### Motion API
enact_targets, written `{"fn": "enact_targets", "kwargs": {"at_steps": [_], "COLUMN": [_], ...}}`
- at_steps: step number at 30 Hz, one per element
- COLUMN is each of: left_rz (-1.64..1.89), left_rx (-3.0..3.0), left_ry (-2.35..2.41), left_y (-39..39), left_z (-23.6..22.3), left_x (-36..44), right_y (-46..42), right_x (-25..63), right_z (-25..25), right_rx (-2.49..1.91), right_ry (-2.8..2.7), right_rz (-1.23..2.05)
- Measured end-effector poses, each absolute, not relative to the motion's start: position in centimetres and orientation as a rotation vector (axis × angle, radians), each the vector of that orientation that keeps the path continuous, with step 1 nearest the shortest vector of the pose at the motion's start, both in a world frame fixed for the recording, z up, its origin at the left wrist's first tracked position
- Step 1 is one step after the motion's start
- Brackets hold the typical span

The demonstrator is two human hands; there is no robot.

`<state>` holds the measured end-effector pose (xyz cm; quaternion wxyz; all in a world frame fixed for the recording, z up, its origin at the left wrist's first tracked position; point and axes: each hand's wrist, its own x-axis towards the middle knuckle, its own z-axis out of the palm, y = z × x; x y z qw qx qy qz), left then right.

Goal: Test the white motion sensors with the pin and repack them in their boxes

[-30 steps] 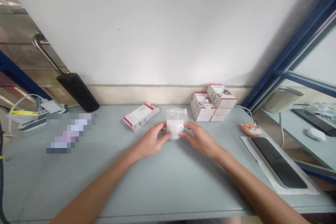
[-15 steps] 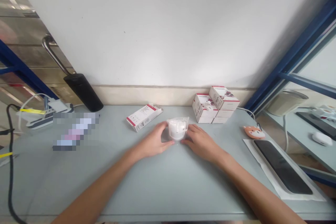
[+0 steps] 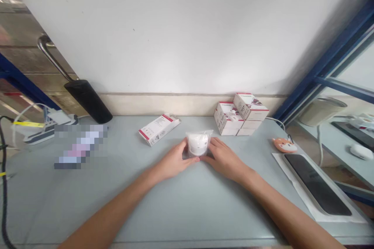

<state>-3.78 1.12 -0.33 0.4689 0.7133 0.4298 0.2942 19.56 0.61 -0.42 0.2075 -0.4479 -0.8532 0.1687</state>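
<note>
A white rounded device in a clear plastic bag (image 3: 198, 144) stands on the grey table in the middle of the view. My left hand (image 3: 174, 159) grips its left side, with the thumb along its near lower edge. From the right, my right hand (image 3: 223, 156) closes on the other side, its thumb close to the left one. Fingertips on the far side are hidden. Just beyond my left hand lies a flat white and red carton (image 3: 160, 129), one end flap open. Several white and red boxes (image 3: 240, 114) are stacked behind my right hand.
A phone (image 3: 318, 183) rests on a white sheet at the right, near an orange animal-face case (image 3: 284, 145). At the left are a pixelated item (image 3: 82, 147), a power strip (image 3: 48, 129), cables and a black-sleeved handle (image 3: 88, 101). A white wall (image 3: 181, 39) rises behind the table (image 3: 181, 210).
The bagged white device has turned slightly between my hands. My left thumb has slid a little to the right along its base. The camera view has shifted slightly.
</note>
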Motion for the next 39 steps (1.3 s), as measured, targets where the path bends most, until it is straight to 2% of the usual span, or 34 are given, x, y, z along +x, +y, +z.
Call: {"fn": "enact_targets", "kwargs": {"at_steps": [9,17,25,33,39], "left_rz": [0.813,1.073,1.095,1.110,1.045], "left_rx": [1.672,1.128,0.738,0.810,0.955], "left_ry": [1.121,0.884,0.684,0.746,0.725], "left_y": [0.9,1.7,1.4,1.3,0.8], "left_z": [-0.7,0.4,1.2,0.7,0.4], "left_x": [-3.1,-3.5,-3.1,-2.8,-2.5], "right_y": [0.6,0.0,-0.1,-0.8,-1.0], "right_x": [19.3,19.1,18.9,17.9,16.7], "right_z": [-1.0,0.9,1.4,-0.2,-0.2], "right_rx": [-1.206,-1.165,-1.155,-1.030,-0.951], "right_ry": [-2.380,-1.984,-1.691,-1.575,-1.325], "right_rz": [0.490,0.903,0.819,1.211,1.264]}}
